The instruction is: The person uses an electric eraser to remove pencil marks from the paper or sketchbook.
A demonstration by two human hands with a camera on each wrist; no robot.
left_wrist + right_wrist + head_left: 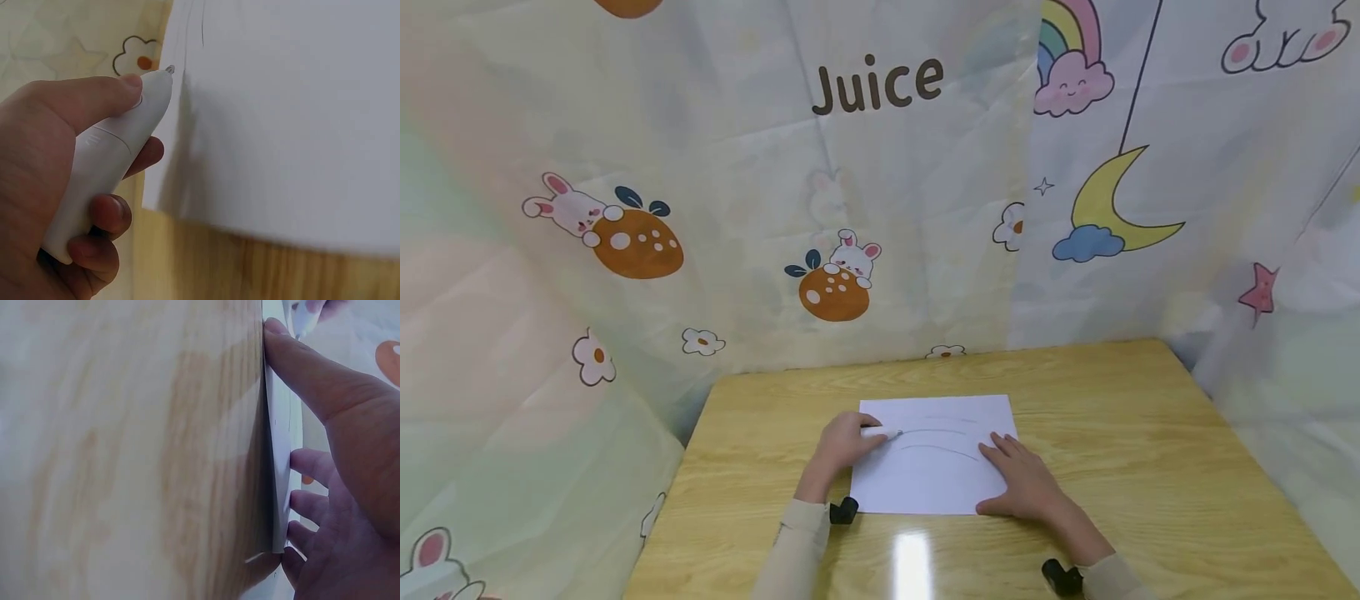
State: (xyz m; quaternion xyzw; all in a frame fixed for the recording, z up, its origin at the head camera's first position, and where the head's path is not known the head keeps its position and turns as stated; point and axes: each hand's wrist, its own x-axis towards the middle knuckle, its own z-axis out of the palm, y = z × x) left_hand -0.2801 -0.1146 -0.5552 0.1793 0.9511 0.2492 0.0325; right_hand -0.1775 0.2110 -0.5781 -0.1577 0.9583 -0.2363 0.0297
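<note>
The white pen (106,150) is over the left part of the paper (925,487), with its metal tip (170,69) by the end of a thin curved line (936,432). I can't tell if the tip touches the paper. The pen is fat and smooth, and it looks like hard plastic — light, I'd guess, but maybe a bit slippery. The fat middle looks like the best place to hold it, since the tip looks small and easy to hurt.

That is how the left hand (842,440) has it: the fingers curl round the body and the thumb lies along the top, its end by a small button (138,101).

The paper looks thin and light, so I think it could slide or crease with a small push. A flat hand near the edge should suit it best. The right hand (1026,482) rests on its right side with the fingers spread — pinching nothing that I can see — and the thumb is at the near edge.

Under it all is a wooden table (760,467), and behind that hangs a cloth (737,192) with bunnies and a moon.
</note>
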